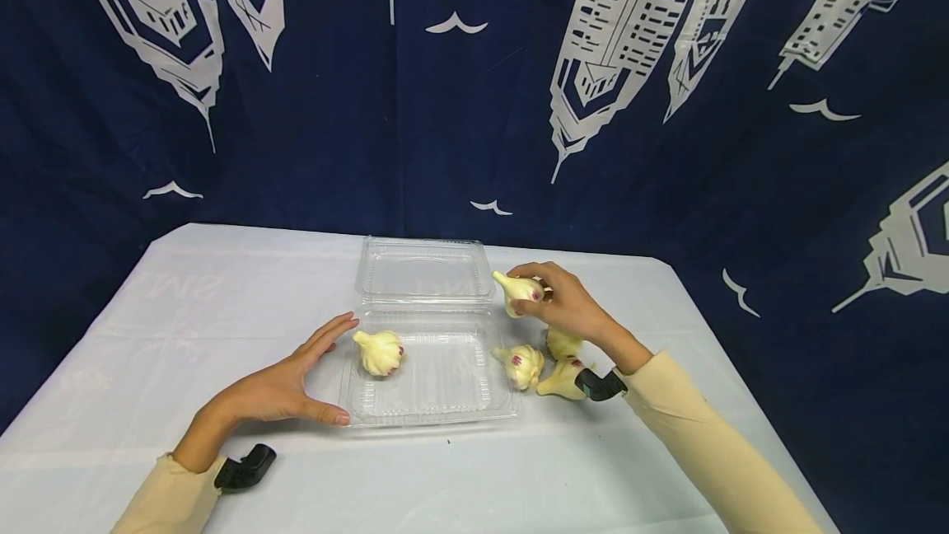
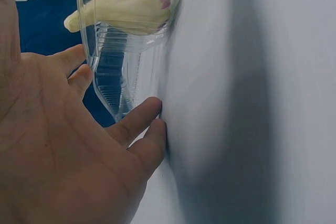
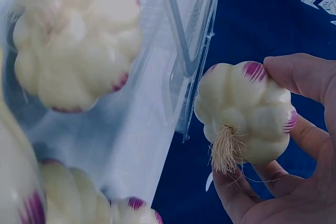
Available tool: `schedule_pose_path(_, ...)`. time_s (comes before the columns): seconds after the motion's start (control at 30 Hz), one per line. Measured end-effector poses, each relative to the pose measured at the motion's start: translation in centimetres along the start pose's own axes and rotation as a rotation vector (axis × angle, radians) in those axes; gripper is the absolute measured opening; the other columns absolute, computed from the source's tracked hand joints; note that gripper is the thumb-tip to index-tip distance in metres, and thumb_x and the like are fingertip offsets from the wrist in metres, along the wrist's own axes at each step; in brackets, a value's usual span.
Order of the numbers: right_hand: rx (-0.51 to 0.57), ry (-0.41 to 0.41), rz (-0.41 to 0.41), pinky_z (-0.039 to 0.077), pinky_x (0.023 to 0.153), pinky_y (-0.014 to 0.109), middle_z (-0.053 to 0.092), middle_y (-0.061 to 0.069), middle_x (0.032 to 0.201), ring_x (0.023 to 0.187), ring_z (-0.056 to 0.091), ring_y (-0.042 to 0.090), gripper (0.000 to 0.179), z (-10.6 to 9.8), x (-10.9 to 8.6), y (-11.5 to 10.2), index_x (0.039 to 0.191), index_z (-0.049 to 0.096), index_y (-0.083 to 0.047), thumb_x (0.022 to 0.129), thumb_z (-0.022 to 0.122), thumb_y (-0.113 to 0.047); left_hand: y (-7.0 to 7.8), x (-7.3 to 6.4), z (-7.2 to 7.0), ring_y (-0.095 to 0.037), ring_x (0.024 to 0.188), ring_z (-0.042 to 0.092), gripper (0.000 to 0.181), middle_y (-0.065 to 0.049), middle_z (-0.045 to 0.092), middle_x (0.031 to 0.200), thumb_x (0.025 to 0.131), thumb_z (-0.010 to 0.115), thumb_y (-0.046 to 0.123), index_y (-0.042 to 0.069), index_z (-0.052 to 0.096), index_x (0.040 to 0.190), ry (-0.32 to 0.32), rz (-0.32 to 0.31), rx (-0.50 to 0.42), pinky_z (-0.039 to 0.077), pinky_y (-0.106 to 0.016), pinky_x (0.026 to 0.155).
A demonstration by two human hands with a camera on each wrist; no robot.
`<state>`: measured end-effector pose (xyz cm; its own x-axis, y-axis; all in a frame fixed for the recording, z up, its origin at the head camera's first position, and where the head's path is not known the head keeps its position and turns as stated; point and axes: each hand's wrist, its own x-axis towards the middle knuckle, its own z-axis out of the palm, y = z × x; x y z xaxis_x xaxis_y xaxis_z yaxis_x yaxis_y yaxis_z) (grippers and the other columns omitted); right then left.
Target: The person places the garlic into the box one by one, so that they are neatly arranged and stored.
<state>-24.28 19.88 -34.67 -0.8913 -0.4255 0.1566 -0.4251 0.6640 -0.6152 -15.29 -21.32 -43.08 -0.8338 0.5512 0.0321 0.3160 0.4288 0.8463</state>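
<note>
My right hand (image 1: 567,303) grips a garlic bulb (image 1: 521,291) between thumb and fingers, above the table to the right of a clear plastic clamshell box (image 1: 437,414). In the right wrist view, purple streaks and a tuft of dry roots show on the held garlic bulb (image 3: 247,114). With fingers spread, my left hand (image 1: 278,386) rests at the box's left side, and its fingertips touch the box wall in the left wrist view. Inside the box, at the left, lies another garlic bulb (image 1: 380,353). The box's lid (image 1: 426,270) lies folded back, away from me.
Three more garlic bulbs lie close together right of the box: one nearest it (image 1: 523,366), one behind (image 1: 563,343), one in front (image 1: 563,379) partly hidden by the right wrist camera (image 1: 602,386). A white cloth (image 1: 445,484) covers the table. A dark blue printed curtain (image 1: 460,122) hangs behind.
</note>
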Motion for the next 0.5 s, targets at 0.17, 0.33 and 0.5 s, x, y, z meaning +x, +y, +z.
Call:
schedule_pose_path(0.17, -0.013, -0.021, -0.013, 0.051, 0.085, 0.036, 0.059, 0.013, 0.125, 0.103, 0.059, 0.025, 0.047, 0.3, -0.1, -0.9, 0.130, 0.065, -0.011, 0.086, 0.078, -0.018, 0.0, 0.0, 0.0, -0.054, 0.146, 0.021, 0.117, -0.013, -0.003, 0.169, 0.074, 0.089, 0.036, 0.018, 0.012, 0.162, -0.003, -0.006, -0.002, 0.018, -0.076, 0.110)
schedule_pose_path(0.33, -0.034, -0.044, -0.033, 0.049, 0.083, 0.035, 0.057, 0.013, 0.124, 0.101, 0.058, 0.024, 0.050, 0.7, -0.2, -1.7, 0.133, 0.063, -0.010, 0.087, 0.078, -0.021, 0.0, 0.0, 0.0, -0.053, 0.146, 0.022, 0.118, -0.013, -0.002, 0.169, 0.074, 0.089, 0.036, 0.016, 0.012, 0.161, -0.001, 0.000, 0.003, 0.019, -0.076, 0.110)
schedule_pose_path(0.5, 0.006, -0.069, -0.071, 0.052, 0.090, 0.038, 0.059, 0.012, 0.128, 0.103, 0.057, 0.021, 0.049, 1.3, 0.0, -2.4, 0.134, 0.062, -0.011, 0.088, 0.077, -0.019, -0.1, 0.0, 0.0, -0.053, 0.145, 0.023, 0.118, -0.013, -0.002, 0.169, 0.074, 0.089, 0.037, 0.016, 0.013, 0.161, -0.001, 0.006, 0.003, 0.019, -0.075, 0.110)
